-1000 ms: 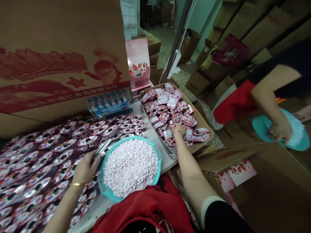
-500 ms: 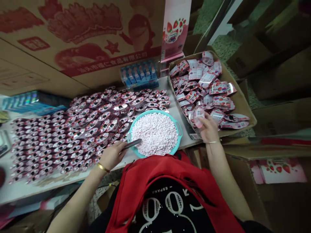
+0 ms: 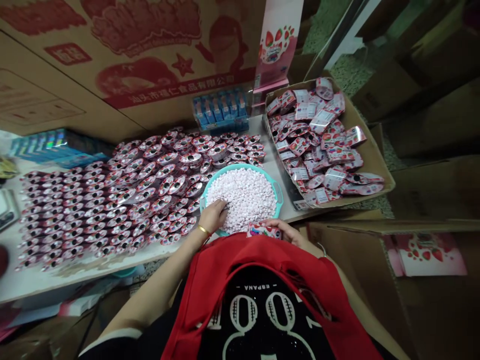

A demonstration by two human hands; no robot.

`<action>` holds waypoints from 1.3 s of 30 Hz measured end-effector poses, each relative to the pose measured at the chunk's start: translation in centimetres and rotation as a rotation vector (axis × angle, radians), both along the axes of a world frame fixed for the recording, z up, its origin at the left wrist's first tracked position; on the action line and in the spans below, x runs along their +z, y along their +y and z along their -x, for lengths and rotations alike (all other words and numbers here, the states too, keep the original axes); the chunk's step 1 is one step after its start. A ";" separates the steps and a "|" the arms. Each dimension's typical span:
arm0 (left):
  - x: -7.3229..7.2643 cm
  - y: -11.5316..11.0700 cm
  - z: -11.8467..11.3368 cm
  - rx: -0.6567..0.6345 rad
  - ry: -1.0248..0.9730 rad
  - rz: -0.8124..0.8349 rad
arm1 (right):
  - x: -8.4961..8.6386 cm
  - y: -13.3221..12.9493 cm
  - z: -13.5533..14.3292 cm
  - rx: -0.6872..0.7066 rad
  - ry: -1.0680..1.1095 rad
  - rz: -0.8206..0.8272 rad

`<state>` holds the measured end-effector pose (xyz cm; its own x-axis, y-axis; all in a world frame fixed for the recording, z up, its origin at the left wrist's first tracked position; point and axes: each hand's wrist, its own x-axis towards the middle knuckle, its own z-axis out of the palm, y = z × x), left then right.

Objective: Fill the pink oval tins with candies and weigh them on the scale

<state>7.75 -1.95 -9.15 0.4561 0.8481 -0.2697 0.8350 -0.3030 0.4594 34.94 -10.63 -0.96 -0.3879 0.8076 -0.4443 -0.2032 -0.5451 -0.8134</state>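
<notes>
A turquoise basin [image 3: 279, 200] full of small pale pink candies [image 3: 247, 195] stands at the table's front edge. At the basin's left side, my left hand [image 3: 213, 216] is closed over the candies; a dark tip shows at its fingers, most of the tool being hidden. My right hand [image 3: 290, 232] holds a small strawberry-printed pack [image 3: 264, 230] at the basin's front rim, close to the red apron. Many similar packs [image 3: 161, 185] stand in rows left of the basin. More packs [image 3: 318, 122] lie jumbled in a cardboard tray [image 3: 378, 155] on the right.
Behind the rows are blue boxes [image 3: 221, 110] and a large printed carton [image 3: 150, 50]. Another stack of blue boxes [image 3: 60, 147] is at the left. An open carton [image 3: 356, 265] stands at the lower right, near my right arm.
My right hand has come from the cardboard tray to the basin's front with a pack. My left hand has moved right and up, over the candies.
</notes>
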 end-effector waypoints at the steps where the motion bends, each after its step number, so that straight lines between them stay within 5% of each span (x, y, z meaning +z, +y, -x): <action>1: -0.1 0.0 -0.2 0.009 0.002 -0.001 | 0.1 -0.1 0.1 -0.007 0.025 0.022; 5: -0.7 0.0 -1.0 0.050 -0.037 0.011 | 0.2 0.1 0.7 -0.187 -0.091 -0.001; 9: -0.8 0.0 -0.1 0.068 -0.185 0.055 | -0.4 1.6 0.4 -0.373 -0.492 -0.275; 14: 0.9 0.5 1.3 0.014 -0.307 0.106 | -1.6 3.5 -0.9 -0.302 -0.777 -0.545; 23: 8.1 2.6 0.4 -0.180 -0.371 0.032 | -2.4 5.5 -0.1 -0.112 -1.016 -0.729; 32: 15.2 3.6 -4.3 -0.296 0.264 -0.056 | -2.2 5.7 2.0 -0.007 -1.013 -0.764; 39: 18.5 2.6 -6.8 -0.391 0.362 -0.139 | -2.8 5.4 2.3 -0.030 -0.977 -0.808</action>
<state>14.53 0.61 9.30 0.6435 0.6726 -0.3653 0.7451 -0.6598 0.0976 32.61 -5.26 -3.80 -0.1547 0.9841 0.0876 0.6637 0.1692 -0.7286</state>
